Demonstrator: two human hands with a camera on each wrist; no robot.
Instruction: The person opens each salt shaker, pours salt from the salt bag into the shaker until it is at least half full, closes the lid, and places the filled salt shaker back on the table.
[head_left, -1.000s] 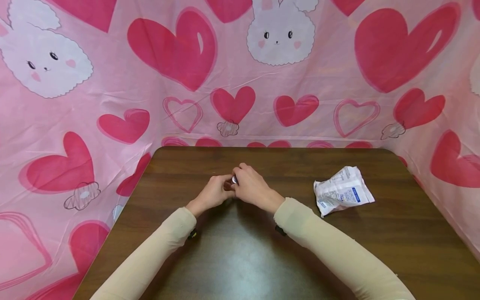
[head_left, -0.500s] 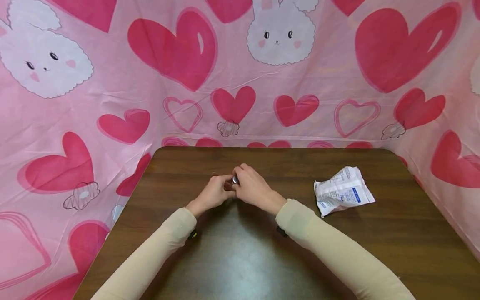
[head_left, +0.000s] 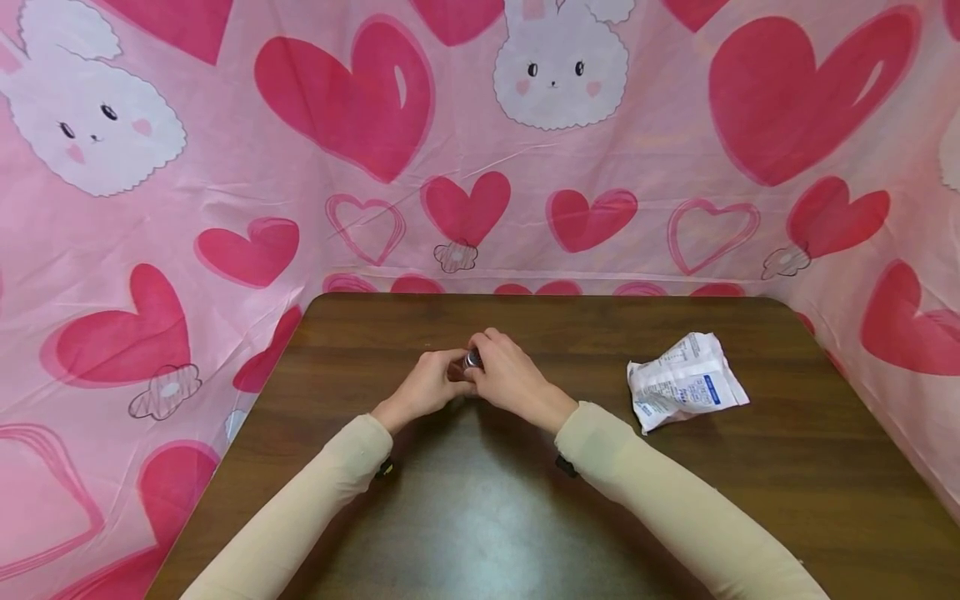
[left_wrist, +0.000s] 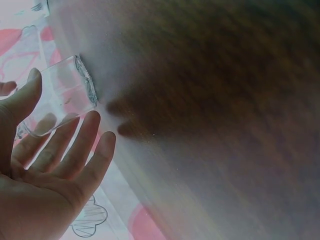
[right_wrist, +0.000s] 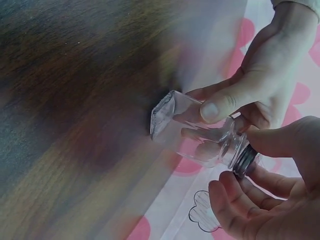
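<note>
A small clear bottle is held just above the table at the middle, its thick glassy base showing in both wrist views. My left hand grips its body between thumb and fingers. At the neck, my right hand pinches the dark, silver-looking cap between thumb and fingertips. The cap still sits at the bottle's mouth. In the left wrist view the left thumb lies on the near side of the bottle, with the fingers behind it. Much of the bottle is hidden by the hands in the head view.
A crumpled white packet with blue print lies on the brown wooden table, right of the hands. Pink cloth with hearts and rabbits hangs behind the table and along both sides.
My right hand has shifted and turned slightly to the right around the cap, and a little more of the cap shows. The left hand and the packet stay in place.
</note>
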